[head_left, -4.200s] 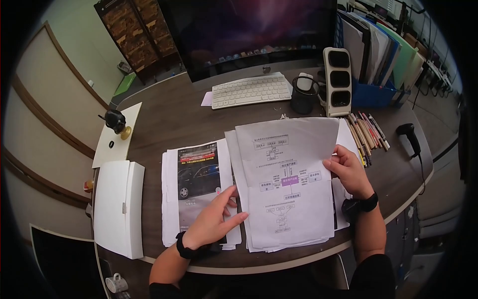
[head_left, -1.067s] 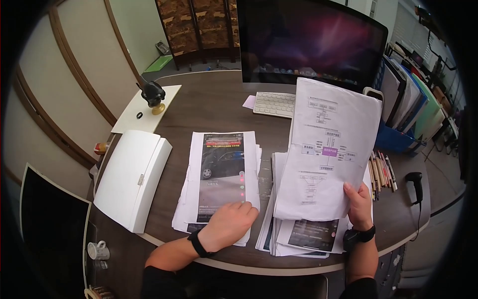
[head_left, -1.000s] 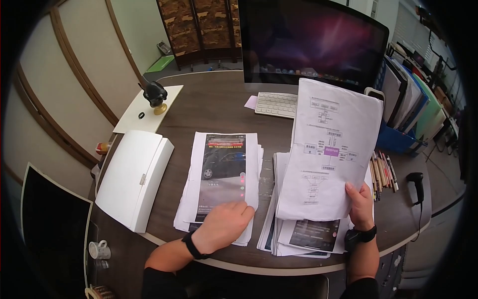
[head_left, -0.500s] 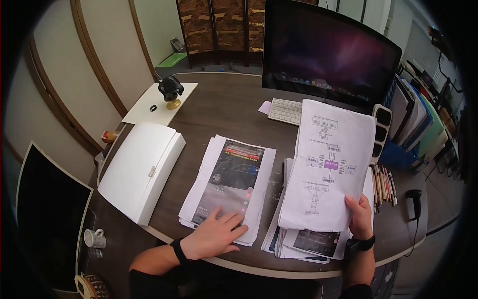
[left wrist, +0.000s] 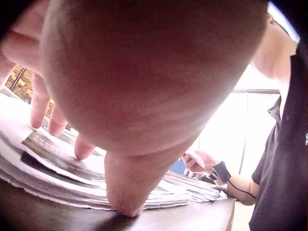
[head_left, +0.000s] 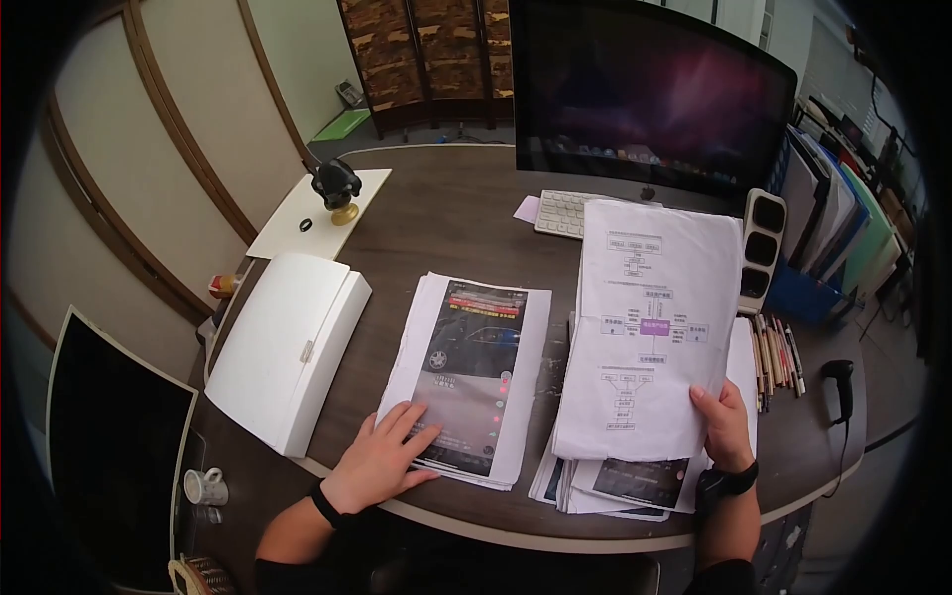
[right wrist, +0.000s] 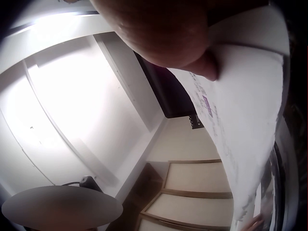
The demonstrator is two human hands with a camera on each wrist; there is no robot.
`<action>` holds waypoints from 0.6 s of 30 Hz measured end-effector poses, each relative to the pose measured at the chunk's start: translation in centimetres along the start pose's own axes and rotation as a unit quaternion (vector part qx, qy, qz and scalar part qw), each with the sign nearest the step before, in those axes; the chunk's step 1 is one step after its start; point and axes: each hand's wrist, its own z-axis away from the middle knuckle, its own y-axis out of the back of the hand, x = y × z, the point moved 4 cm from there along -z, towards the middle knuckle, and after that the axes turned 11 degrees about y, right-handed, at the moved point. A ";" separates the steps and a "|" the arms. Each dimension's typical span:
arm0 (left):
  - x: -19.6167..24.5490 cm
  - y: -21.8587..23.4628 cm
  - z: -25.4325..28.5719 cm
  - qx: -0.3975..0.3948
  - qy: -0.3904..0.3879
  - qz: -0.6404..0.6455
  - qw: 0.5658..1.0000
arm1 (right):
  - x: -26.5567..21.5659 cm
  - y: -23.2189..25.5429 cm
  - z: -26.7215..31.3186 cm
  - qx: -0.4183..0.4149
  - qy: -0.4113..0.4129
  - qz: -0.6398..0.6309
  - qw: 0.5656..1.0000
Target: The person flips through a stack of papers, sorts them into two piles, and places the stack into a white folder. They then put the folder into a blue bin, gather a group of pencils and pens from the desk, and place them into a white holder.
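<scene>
My right hand (head_left: pixel 727 431) holds printed sheets (head_left: pixel 650 332) by their lower right side, thumb on top. The upper sheet shows black diagrams around a purple box. Below them lies another pile of papers (head_left: pixel 640 483), mostly covered by the held sheets. My left hand (head_left: pixel 382 461) rests with spread fingers on the lower left part of a paper stack (head_left: pixel 531 397), whose top page has a dark printed picture (head_left: pixel 474 347) with a car. In the left wrist view, the left thumb (left wrist: pixel 126 204) reaches down at the stack's edge, its tip by the tabletop.
A white box-like case (head_left: pixel 283 357) lies left of the stack. Behind are a keyboard (head_left: pixel 563 213), a monitor (head_left: pixel 654 99) and a black figure on a gold base (head_left: pixel 337 188). Pencils (head_left: pixel 778 357) and a barcode scanner (head_left: pixel 840 387) lie at right; a mug (head_left: pixel 205 487) stands lower left.
The left hand has gone from the sheets to the left stack, then from its lower right to its lower left, fingers spreading. The right hand keeps its sheets. The left stack sits slightly turned.
</scene>
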 end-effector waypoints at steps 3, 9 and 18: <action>1.0 1.4 0.3 0.008 0.002 -0.066 0.998 | -0.1 -0.2 0.1 -0.009 -0.005 -0.007 1.000; 4.3 4.1 -2.3 0.021 -0.095 0.042 0.994 | -0.6 -0.9 0.8 -0.057 -0.050 -0.004 0.997; 10.5 -0.6 -8.2 -0.174 -0.047 0.640 0.747 | -1.4 -3.5 2.6 -0.244 -0.069 0.116 0.960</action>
